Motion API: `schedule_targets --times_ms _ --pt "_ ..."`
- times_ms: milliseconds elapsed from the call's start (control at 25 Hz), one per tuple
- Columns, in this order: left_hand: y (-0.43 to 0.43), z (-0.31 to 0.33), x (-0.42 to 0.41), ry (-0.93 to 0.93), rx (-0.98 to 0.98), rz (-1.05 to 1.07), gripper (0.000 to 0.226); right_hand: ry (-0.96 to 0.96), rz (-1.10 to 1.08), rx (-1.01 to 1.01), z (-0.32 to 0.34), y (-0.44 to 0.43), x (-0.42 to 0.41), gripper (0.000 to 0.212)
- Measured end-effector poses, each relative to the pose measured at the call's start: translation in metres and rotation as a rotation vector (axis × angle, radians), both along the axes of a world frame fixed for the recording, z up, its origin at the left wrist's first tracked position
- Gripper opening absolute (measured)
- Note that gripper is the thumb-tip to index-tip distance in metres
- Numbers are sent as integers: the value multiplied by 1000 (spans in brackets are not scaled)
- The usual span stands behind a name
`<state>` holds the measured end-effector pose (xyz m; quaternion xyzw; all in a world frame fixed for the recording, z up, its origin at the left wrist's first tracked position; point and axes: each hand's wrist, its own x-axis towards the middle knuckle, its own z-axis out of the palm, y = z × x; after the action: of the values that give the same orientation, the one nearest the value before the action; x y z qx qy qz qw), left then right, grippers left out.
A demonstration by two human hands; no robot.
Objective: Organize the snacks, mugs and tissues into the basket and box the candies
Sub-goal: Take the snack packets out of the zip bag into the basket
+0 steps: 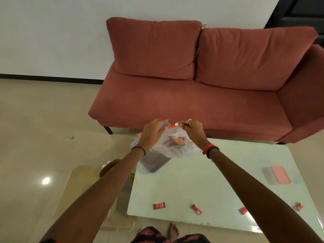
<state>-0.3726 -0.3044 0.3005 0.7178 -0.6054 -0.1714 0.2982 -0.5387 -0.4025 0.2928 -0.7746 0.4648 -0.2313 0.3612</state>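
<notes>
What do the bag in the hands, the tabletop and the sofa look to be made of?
Bag: thin clear plastic film with a red zip strip; the contents show through and it crumples. Tabletop: probably glass or a glossy pale laminate, since it gives soft reflections. Sofa: matte woven fabric, reddish, with soft cushion creases.

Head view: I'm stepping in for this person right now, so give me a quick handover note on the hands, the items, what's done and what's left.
Left hand grips the side of a clear zip bag held above the glass table. Right hand pinches the slider on its red zip strip.
The bag holds mixed wrapped snacks.
Four red candies lie loose along the table's near edge.
A pink-lidded box sits closed at the right.
Done: nothing visibly boxed.
Left: box the candies. No basket, mugs or tissues in view.
</notes>
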Motion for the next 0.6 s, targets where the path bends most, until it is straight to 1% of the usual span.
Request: schedule_targets --times_ms 80,160,280,400,600 --pt "-16 11 -22 -132 -2 -50 35 72 12 -62 3 -2 0 26" --pt "-25 18 -35 -218 4 -24 30 97 -7 -69 5 -3 -3 28" --pt "-34 27 -45 -218 39 22 27 -3 -46 7 8 0 -9 21" --pt "-37 32 -49 -258 59 41 25 -107 -113 62 9 2 -12 19" --pt "-23 22 -45 -219 55 107 18 -219 -273 80 16 -13 -22 20"
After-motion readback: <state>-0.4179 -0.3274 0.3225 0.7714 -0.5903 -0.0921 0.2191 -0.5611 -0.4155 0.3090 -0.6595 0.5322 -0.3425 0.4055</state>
